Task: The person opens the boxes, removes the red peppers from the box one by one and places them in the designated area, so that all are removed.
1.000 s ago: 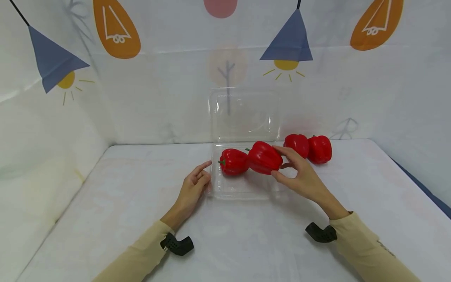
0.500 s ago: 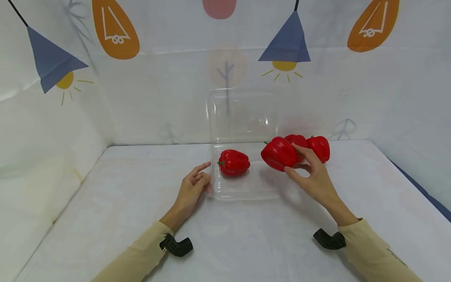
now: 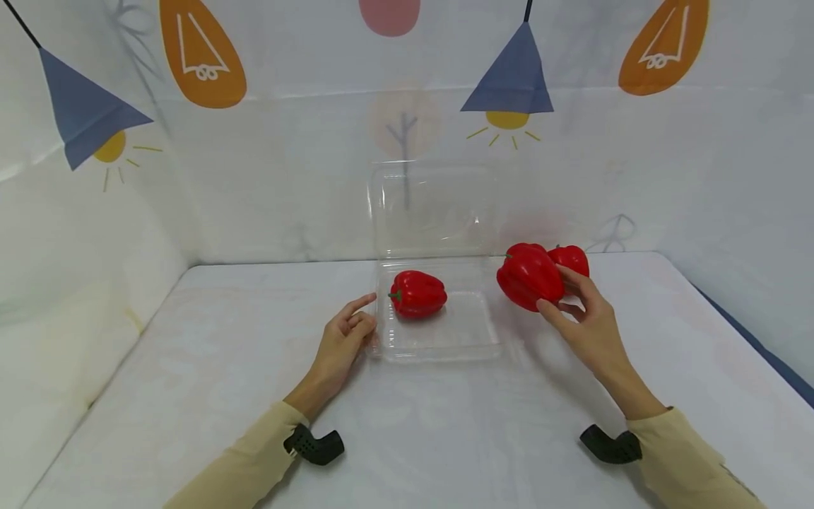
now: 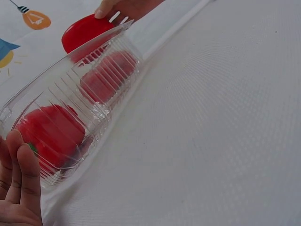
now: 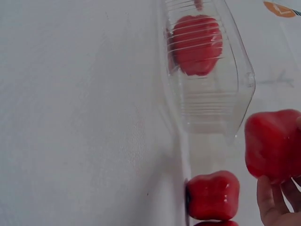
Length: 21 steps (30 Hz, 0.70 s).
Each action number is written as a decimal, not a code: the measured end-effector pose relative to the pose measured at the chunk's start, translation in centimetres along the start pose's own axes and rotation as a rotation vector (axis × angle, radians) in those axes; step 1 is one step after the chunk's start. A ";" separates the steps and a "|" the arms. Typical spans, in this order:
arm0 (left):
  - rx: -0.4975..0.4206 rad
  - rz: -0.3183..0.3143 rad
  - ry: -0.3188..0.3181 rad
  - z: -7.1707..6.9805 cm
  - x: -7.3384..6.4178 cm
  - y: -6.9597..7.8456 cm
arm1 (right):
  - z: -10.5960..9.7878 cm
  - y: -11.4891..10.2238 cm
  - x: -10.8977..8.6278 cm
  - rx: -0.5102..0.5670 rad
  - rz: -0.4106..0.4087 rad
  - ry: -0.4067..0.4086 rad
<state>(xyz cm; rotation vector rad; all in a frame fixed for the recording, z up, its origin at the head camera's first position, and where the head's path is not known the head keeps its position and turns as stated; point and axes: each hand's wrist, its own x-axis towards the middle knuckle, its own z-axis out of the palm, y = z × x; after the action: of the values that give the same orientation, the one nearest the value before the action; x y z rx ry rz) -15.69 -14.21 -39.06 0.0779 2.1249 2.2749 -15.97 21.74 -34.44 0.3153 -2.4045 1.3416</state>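
Note:
A red bell pepper [image 3: 529,277] is gripped between the thumb and fingers of my right hand [image 3: 591,325], raised over the table to the right of a clear plastic clamshell box [image 3: 439,346]. Inside the box's left half lies another red bell pepper [image 3: 417,294], green stem pointing left. My left hand [image 3: 340,343] rests beside the box, with its fingertips [image 4: 28,162] right at the left wall. Behind the held pepper stands a further bell pepper [image 3: 571,260]; one more is mostly hidden there in the head view, while the right wrist view shows a loose pepper [image 5: 214,195] below the held one.
The box's transparent lid [image 3: 435,212] stands upright at the back, close to the printed backdrop [image 3: 286,177]. A white cloth covers the table [image 3: 420,431]. Black wrist cameras [image 3: 314,445] sit on both sleeves.
My right hand has carried its bell pepper from over the box rightward, out past the box's right edge and in front of the loose peppers. The left hand stays at the box.

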 end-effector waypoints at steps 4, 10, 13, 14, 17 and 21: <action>0.003 0.000 0.005 0.0 -0.1 0.0 | -0.5 0.3 -0.6 -0.023 0.050 0.014; 0.020 -0.005 0.002 -0.1 -0.1 0.0 | -1.1 0.7 -1.4 -0.037 0.097 0.039; 0.022 -0.009 0.001 -0.1 0.0 0.0 | -1.4 0.9 -1.8 -0.049 0.129 0.052; 0.019 -0.011 0.000 -0.1 0.0 0.0 | -1.5 1.0 -2.0 -0.053 0.143 0.051; 0.010 -0.015 -0.001 0.0 0.0 0.1 | -1.8 1.2 -2.4 -0.069 0.186 0.033; 0.005 -0.016 -0.003 0.0 0.1 0.1 | -2.1 1.2 -2.8 -0.085 0.229 0.006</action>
<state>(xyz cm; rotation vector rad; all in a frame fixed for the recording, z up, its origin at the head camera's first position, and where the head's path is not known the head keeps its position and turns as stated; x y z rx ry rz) -15.75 -14.22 -39.01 0.0647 2.1224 2.2593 -13.41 24.23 -35.58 0.0129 -2.5456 1.3246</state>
